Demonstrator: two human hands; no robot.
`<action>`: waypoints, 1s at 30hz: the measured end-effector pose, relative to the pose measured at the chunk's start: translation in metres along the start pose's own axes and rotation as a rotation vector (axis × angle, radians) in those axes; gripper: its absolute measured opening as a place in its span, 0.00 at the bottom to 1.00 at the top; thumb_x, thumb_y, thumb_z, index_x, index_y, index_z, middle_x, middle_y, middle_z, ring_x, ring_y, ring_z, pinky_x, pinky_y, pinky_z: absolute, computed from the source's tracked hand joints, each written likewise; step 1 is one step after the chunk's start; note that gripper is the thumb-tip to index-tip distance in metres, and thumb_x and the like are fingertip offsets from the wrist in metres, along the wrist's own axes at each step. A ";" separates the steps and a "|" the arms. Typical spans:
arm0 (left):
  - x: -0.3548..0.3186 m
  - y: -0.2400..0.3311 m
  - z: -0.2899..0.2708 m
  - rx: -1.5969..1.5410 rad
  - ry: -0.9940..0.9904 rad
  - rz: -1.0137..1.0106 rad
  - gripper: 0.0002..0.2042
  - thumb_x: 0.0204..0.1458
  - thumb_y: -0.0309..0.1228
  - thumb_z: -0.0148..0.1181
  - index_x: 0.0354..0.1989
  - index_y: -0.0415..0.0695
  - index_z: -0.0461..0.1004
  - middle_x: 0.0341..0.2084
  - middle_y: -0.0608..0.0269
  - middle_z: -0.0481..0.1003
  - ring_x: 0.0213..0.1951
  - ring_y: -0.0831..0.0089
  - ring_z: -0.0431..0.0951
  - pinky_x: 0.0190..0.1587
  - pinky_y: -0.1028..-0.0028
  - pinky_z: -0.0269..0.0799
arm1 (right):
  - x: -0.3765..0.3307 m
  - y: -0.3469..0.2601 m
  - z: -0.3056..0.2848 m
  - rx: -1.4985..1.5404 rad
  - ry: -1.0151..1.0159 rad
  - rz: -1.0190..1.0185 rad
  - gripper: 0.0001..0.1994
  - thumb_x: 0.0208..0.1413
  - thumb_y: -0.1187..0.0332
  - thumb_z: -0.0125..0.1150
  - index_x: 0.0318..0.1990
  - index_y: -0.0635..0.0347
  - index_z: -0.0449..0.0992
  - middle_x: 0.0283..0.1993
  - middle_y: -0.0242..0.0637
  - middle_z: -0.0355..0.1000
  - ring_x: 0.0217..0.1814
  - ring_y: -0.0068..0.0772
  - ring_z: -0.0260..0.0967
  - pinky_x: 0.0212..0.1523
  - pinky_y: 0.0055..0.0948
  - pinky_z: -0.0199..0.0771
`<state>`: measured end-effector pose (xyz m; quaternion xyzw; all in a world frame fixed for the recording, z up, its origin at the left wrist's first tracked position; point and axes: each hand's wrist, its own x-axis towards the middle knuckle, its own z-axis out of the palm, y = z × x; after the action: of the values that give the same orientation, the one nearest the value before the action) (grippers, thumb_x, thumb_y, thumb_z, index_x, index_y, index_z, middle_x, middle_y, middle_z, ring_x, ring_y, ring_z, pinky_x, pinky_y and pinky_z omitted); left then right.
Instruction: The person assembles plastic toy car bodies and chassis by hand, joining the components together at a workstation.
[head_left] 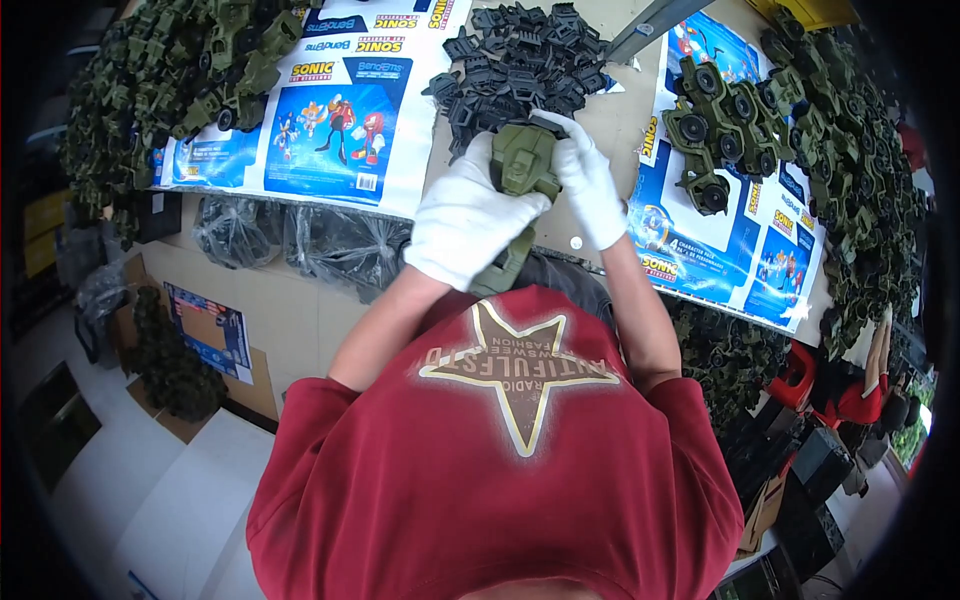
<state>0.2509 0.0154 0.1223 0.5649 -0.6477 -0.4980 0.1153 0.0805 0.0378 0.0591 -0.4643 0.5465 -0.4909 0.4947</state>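
A pale worktable (pixel 622 120) stretches ahead, partly covered by glossy blue-and-white printed sheets (pixel 335 110). Green toy vehicles are heaped at both ends — a dense left pile (pixel 190 70) and a long right pile (pixel 860 160) — with some loose vehicles (pixel 715 130) lying on the right-hand sheet. A mound of black parts (pixel 520 60) sits between. Just on the wearer's side of that mound, the left hand (pixel 460 225) and right hand (pixel 592 190), both white-gloved, grip a green piece (pixel 525 165) between them. Another green part (pixel 505 265) shows below, near the dark red shirt (pixel 500 480). Clear plastic bags (pixel 340 240) bunch under the table edge; over on the left, more green items (pixel 180 360) stand against cardboard (pixel 258 385).
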 end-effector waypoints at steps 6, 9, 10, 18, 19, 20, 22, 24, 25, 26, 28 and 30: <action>0.032 -0.033 -0.019 -0.042 0.092 0.609 0.40 0.50 0.43 0.69 0.66 0.31 0.57 0.48 0.49 0.74 0.47 0.71 0.75 0.47 0.75 0.72 | -0.009 0.003 0.016 0.072 0.075 -0.052 0.20 0.63 0.59 0.47 0.54 0.63 0.74 0.47 0.41 0.74 0.51 0.30 0.69 0.54 0.28 0.66; 0.041 -0.056 0.009 -0.556 -0.114 0.320 0.34 0.53 0.41 0.67 0.63 0.34 0.63 0.47 0.53 0.75 0.48 0.73 0.75 0.49 0.76 0.71 | -0.011 0.006 0.024 -0.052 0.119 -0.137 0.21 0.62 0.60 0.48 0.57 0.63 0.71 0.52 0.46 0.71 0.54 0.39 0.69 0.58 0.33 0.65; 0.036 -0.053 0.013 -0.738 -0.142 0.198 0.28 0.55 0.39 0.65 0.60 0.36 0.67 0.49 0.55 0.75 0.49 0.72 0.74 0.52 0.73 0.71 | -0.012 0.008 0.025 -0.051 0.124 -0.138 0.21 0.62 0.60 0.48 0.57 0.63 0.71 0.52 0.46 0.71 0.54 0.39 0.69 0.58 0.33 0.65; 0.016 -0.047 0.005 -0.370 0.075 0.586 0.19 0.55 0.36 0.62 0.51 0.38 0.72 0.46 0.51 0.75 0.49 0.61 0.77 0.53 0.67 0.71 | -0.036 -0.010 0.047 -0.241 0.275 -0.393 0.23 0.53 0.65 0.61 0.55 0.66 0.68 0.50 0.52 0.72 0.50 0.51 0.73 0.54 0.40 0.72; 0.014 -0.045 0.003 -0.370 0.074 0.587 0.19 0.55 0.36 0.62 0.51 0.38 0.72 0.46 0.51 0.75 0.49 0.61 0.77 0.53 0.67 0.71 | -0.034 -0.010 0.049 -0.241 0.276 -0.393 0.23 0.53 0.65 0.61 0.55 0.66 0.68 0.50 0.52 0.72 0.50 0.51 0.73 0.54 0.40 0.72; 0.012 -0.045 0.002 -0.361 0.114 0.575 0.17 0.56 0.35 0.60 0.49 0.38 0.72 0.45 0.51 0.76 0.47 0.60 0.77 0.52 0.67 0.71 | -0.032 -0.011 0.050 -0.242 0.282 -0.429 0.20 0.55 0.65 0.59 0.53 0.66 0.69 0.48 0.52 0.72 0.49 0.50 0.73 0.52 0.40 0.72; 0.012 -0.043 -0.002 -0.343 0.173 0.567 0.12 0.57 0.32 0.56 0.46 0.38 0.73 0.42 0.51 0.77 0.44 0.58 0.78 0.49 0.67 0.72 | -0.030 -0.016 0.052 -0.269 0.281 -0.436 0.15 0.59 0.68 0.54 0.49 0.67 0.71 0.45 0.52 0.73 0.45 0.50 0.74 0.48 0.40 0.73; 0.013 -0.046 -0.001 -0.337 0.190 0.546 0.12 0.57 0.31 0.56 0.46 0.38 0.73 0.41 0.51 0.77 0.43 0.58 0.79 0.49 0.67 0.73 | -0.028 -0.013 0.055 -0.268 0.281 -0.430 0.14 0.59 0.68 0.53 0.48 0.67 0.71 0.45 0.52 0.73 0.45 0.50 0.74 0.48 0.40 0.73; 0.014 -0.048 -0.001 -0.332 0.203 0.529 0.12 0.58 0.31 0.56 0.46 0.38 0.73 0.40 0.51 0.77 0.42 0.59 0.79 0.48 0.67 0.73 | -0.027 -0.011 0.056 -0.270 0.286 -0.423 0.13 0.59 0.69 0.53 0.48 0.67 0.71 0.44 0.52 0.74 0.46 0.50 0.74 0.49 0.39 0.73; 0.012 -0.047 0.000 -0.387 0.191 0.489 0.13 0.58 0.32 0.56 0.46 0.37 0.74 0.39 0.51 0.78 0.42 0.59 0.80 0.48 0.67 0.73 | -0.027 -0.010 0.056 -0.275 0.293 -0.418 0.12 0.59 0.70 0.53 0.47 0.67 0.72 0.44 0.51 0.74 0.46 0.50 0.74 0.49 0.39 0.73; 0.027 -0.047 0.004 -0.369 0.104 0.460 0.18 0.57 0.37 0.60 0.49 0.36 0.73 0.43 0.49 0.76 0.45 0.60 0.79 0.48 0.67 0.74 | -0.023 -0.007 0.053 -0.299 0.336 -0.339 0.11 0.60 0.71 0.52 0.47 0.66 0.73 0.46 0.50 0.75 0.49 0.47 0.75 0.52 0.37 0.73; 0.048 -0.046 -0.001 -0.328 -0.009 0.480 0.22 0.55 0.42 0.63 0.51 0.37 0.72 0.48 0.46 0.74 0.47 0.58 0.77 0.50 0.66 0.72 | -0.013 0.001 0.033 -0.358 0.408 -0.265 0.11 0.62 0.72 0.51 0.48 0.66 0.75 0.47 0.45 0.76 0.52 0.40 0.73 0.58 0.35 0.69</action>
<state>0.2639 -0.0192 0.0677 0.3671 -0.6743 -0.5570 0.3168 0.1143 0.0482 0.0584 -0.5033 0.6470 -0.5303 0.2167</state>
